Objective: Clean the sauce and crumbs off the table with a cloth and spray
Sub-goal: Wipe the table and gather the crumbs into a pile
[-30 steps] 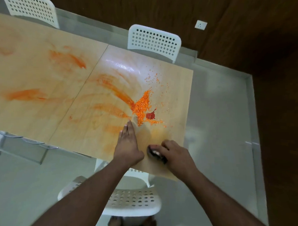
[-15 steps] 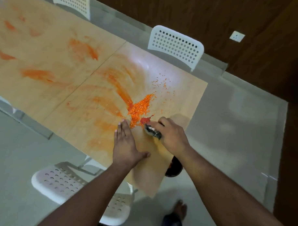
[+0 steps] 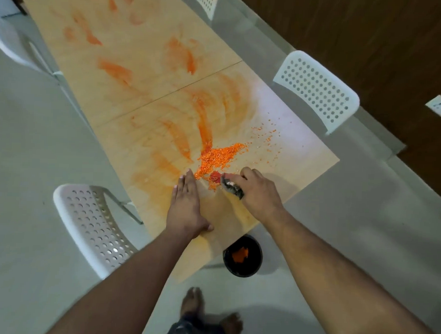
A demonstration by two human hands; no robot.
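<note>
Sauce-smeared wooden table [image 3: 302,154], grey floor [image 3: 27,160]

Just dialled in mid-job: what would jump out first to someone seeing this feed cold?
The orange crumb pile mid-table, with a red sauce blob at its near edge. The right hand holds a dark cloth against that blob; the left hand lies flat beside it. A black bin sits below the table's near edge.

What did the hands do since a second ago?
The right hand, gripping a dark cloth, slid forward from the near table edge up to the red sauce blob beside the crumb pile. The left hand stayed flat on the table; the orange smears look unchanged.
</note>
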